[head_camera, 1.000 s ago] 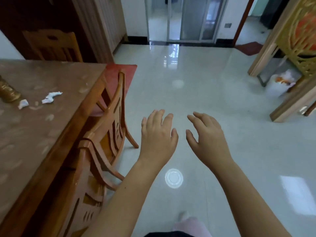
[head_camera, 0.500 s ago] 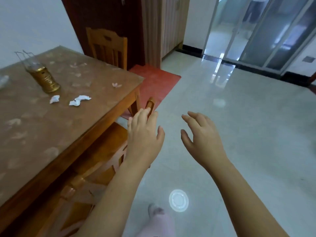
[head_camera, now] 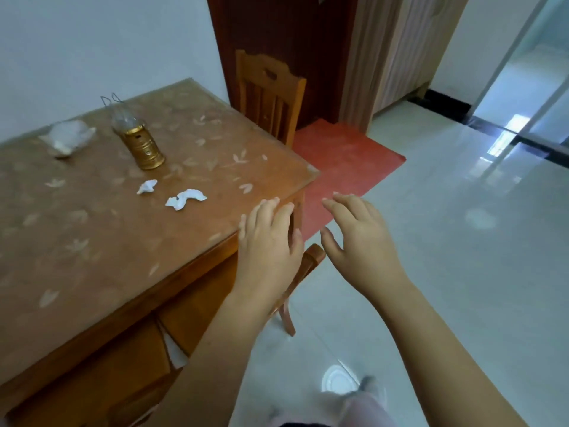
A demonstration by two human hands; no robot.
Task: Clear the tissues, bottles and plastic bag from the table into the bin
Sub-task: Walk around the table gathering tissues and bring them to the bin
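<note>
Two crumpled white tissues lie on the wooden table (head_camera: 92, 241): a small tissue (head_camera: 147, 186) and a longer tissue (head_camera: 185, 198) just right of it. A crumpled clear plastic bag (head_camera: 68, 137) sits near the table's far left edge. My left hand (head_camera: 269, 238) hovers over the table's right edge, fingers apart, holding nothing. My right hand (head_camera: 357, 238) floats beside it over the floor, also open and empty. No bin is in view.
A gold lantern (head_camera: 140, 140) with a wire handle stands behind the tissues. One wooden chair (head_camera: 268, 97) stands at the table's far end, another chair (head_camera: 304, 272) is tucked under the right side below my hands. A red mat (head_camera: 345, 161) lies on the tiled floor.
The view has swung left toward the table, and both hands have come closer to it. My left hand is now over the table's edge instead of over the floor.
</note>
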